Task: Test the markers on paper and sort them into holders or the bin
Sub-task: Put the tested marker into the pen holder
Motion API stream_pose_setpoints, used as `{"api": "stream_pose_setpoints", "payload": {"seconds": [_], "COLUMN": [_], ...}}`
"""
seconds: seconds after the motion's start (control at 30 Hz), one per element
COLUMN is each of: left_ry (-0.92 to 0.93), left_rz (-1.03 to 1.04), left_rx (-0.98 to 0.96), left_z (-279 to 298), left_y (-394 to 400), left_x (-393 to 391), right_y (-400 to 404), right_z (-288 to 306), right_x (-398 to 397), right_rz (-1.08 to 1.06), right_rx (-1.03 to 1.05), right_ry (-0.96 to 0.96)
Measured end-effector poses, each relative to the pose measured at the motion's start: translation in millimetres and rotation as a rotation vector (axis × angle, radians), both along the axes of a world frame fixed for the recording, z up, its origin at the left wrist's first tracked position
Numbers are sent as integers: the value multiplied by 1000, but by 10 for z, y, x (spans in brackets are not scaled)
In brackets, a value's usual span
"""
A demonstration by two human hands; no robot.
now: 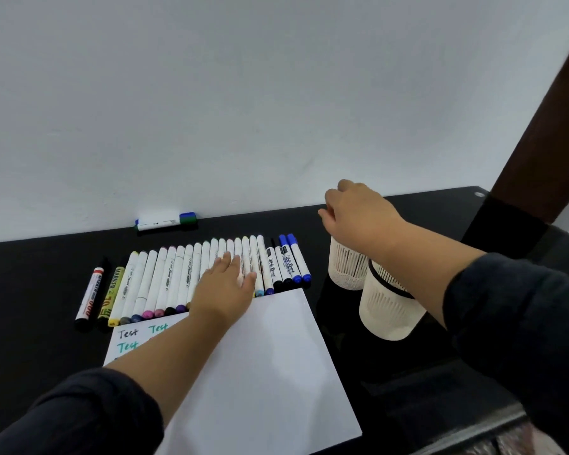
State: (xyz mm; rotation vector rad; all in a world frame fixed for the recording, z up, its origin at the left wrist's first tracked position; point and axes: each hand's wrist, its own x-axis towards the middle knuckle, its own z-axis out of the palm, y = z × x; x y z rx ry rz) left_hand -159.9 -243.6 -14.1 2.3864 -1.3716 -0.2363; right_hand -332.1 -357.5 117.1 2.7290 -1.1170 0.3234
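A row of several white markers (178, 277) with coloured ends lies on the black table (40, 339), behind a white sheet of paper (276, 362) that has "Test" written on it in black and green. My left hand (224, 290) lies flat and open on the middle of the row. My right hand (358, 215) hovers over the far white slotted holder (344, 267), fingers curled downward; I cannot see anything in it. A second white holder (388, 307) stands nearer.
A red-and-black marker (91, 295) and a yellow one (112, 292) lie left of the row. Two markers (166, 221) rest against the white wall at the back. A dark wooden post (539, 126) rises at the right.
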Motion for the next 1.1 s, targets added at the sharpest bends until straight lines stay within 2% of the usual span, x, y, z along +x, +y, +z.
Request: {"api": "stream_pose_setpoints", "payload": {"seconds": [0.13,0.3,0.67,1.1], "left_ry": [-69,-281,-230,-197], "left_rz": [41,23,75,90], "left_rx": [39,195,116,-18], "left_z": [83,-13,-180,-245], "left_y": [150,423,743,794], "left_x": [357,861,1287,1311], "right_y": [39,49,69,-133], "right_z": [35,-24,-528,-1111], "right_x": [273,771,2095,3170], "right_rz": [104,227,439,490], "right_rx": [-46,-81,-82,90], "right_ry": [80,124,155,223]}}
